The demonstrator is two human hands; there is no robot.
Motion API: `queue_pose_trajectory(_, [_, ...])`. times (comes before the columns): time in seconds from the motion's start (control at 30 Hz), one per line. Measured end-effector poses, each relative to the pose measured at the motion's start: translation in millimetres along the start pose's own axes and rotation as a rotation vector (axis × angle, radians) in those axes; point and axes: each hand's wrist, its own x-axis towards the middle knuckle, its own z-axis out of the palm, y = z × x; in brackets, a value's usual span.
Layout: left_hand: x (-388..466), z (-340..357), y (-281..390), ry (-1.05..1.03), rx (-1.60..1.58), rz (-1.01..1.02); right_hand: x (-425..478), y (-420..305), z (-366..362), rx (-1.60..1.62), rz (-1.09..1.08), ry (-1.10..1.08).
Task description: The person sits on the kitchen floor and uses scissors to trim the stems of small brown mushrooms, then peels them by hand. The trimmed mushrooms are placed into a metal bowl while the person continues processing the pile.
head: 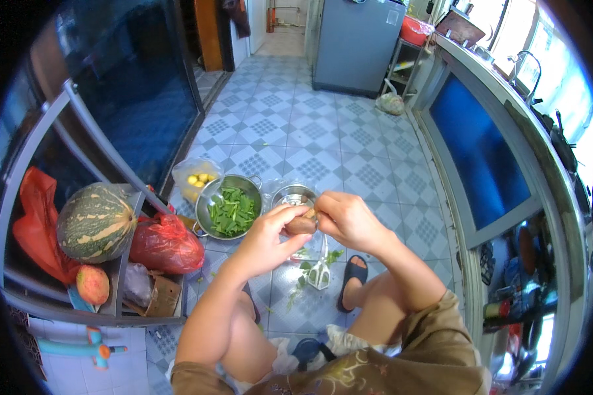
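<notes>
My left hand (272,242) grips a brown, rounded vegetable (300,225) between thumb and fingers; its exact kind is unclear. The curled fingers of my right hand (348,219) pinch at its right end, and their tips are partly hidden. Just beyond the hands, a steel bowl (292,190) stands on the floor with a few brownish pieces inside, half covered by my fingers. To its left, cut green leaves (231,212) fill part of a two-handled steel pot (202,217). White-handled scissors (319,274) lie on clear plastic between my feet, among leafy scraps (304,279).
Beside the pot is a plastic bag of yellow fruit (200,178). A rack at left holds a striped pumpkin (96,222), a mango-like fruit (93,285) and a red bag (168,244). A counter with a blue-panelled cabinet (479,153) runs along the right. A grey refrigerator (358,47) stands ahead.
</notes>
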Motion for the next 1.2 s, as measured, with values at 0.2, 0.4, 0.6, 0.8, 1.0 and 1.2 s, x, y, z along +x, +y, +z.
queue_pose_trajectory(0.2, [-5.1,-15.4,2.0,-0.208,-0.562,-0.338,-4.1,1.6,1.0,0.243,-0.028,-0.039])
queue_pose_trajectory(0.4, [-3.3,-29.9,-0.1,-0.351,-0.771,-0.406,-8.1,-5.5,0.1,0.559,0.186,-0.188])
queue_pose_trajectory(0.6, [-2.7,-29.1,-12.6,-0.464,-0.942,-0.436,-9.6,-20.4,-10.6,0.902,0.409,-0.289])
queue_pose_trajectory(0.8, [-3.4,-20.0,-22.0,-0.474,-1.221,-0.367,-21.3,-7.2,0.1,1.244,0.402,-0.226])
queue_pose_trajectory(1.0, [-7.8,-22.6,-24.3,-0.304,-1.291,-0.337,-17.5,6.7,5.9,0.91,0.324,-0.303])
queue_pose_trajectory(1.2, [-1.0,-24.9,-31.7,-0.261,-1.271,-0.335,-54.6,61.0,104.0,0.399,0.247,-0.793])
